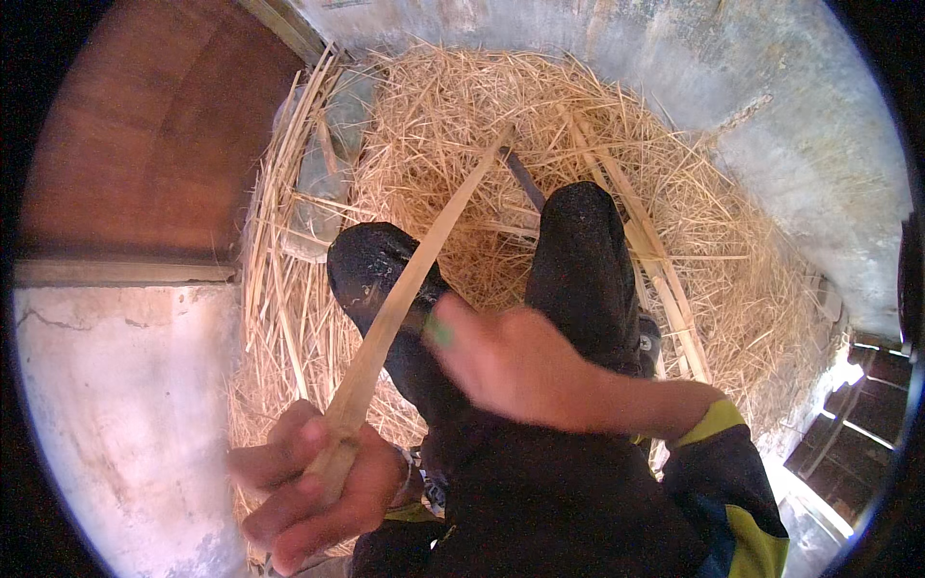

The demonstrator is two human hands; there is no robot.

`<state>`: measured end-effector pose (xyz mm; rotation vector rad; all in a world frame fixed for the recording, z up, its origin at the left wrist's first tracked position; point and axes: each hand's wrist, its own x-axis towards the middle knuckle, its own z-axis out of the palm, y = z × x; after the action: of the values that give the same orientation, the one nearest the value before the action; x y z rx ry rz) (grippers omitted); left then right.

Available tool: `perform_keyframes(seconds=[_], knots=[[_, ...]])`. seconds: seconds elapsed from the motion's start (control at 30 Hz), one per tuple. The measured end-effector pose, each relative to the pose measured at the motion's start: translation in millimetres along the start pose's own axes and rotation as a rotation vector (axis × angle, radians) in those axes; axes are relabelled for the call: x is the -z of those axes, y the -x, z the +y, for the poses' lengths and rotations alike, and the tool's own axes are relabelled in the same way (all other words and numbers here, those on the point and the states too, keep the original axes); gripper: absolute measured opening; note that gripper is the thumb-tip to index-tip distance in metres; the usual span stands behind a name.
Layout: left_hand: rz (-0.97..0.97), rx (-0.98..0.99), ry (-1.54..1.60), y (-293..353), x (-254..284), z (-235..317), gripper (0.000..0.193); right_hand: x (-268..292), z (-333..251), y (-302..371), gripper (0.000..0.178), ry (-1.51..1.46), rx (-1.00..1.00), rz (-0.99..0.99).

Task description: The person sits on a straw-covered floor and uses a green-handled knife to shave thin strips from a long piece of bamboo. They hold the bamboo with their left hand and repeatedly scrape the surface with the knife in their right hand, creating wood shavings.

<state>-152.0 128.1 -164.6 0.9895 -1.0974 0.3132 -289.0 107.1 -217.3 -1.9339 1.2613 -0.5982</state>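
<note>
A long pale strip, apparently split bamboo (409,284), slants from the lower left up to the straw, its narrow far end beside a dark flat bar (522,178). My left hand (323,486) grips its wide near end between the fingers. Close along the strip's right side, above my lap, my right hand (515,366) is curled and blurred by motion. A small green patch (439,333) shows at its thumb side. Its fingertips are hidden, and whether it touches the strip is unclear. The bar runs out from behind my right knee; its other end is hidden.
Loose straw and shavings (453,106) cover the floor around my bent legs (578,260). More long pale strips (665,279) lie to the right, and thin ones (279,222) at the left. A grey wall (752,67) curves behind; a brown panel (154,144) stands left.
</note>
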Motion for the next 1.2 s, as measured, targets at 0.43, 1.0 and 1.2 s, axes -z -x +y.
perform_keyframes(seconds=[0.43, 1.0, 1.2], knots=[[0.030, 0.007, -0.068, -3.9, 2.4, -8.6, 0.041, -4.6, 46.2, -31.6, 0.021, 0.189, -0.022, 0.154], [-0.064, -0.113, -0.268, -7.6, 9.6, -15.9, 0.029, -25.6, 42.1, -27.4, 0.024, 0.130, 0.049, 0.149], [-0.051, -0.115, -0.240, -15.3, 13.9, -20.5, 0.028, -19.5, 37.5, -36.1, 0.025, 0.070, 0.124, 0.127]])
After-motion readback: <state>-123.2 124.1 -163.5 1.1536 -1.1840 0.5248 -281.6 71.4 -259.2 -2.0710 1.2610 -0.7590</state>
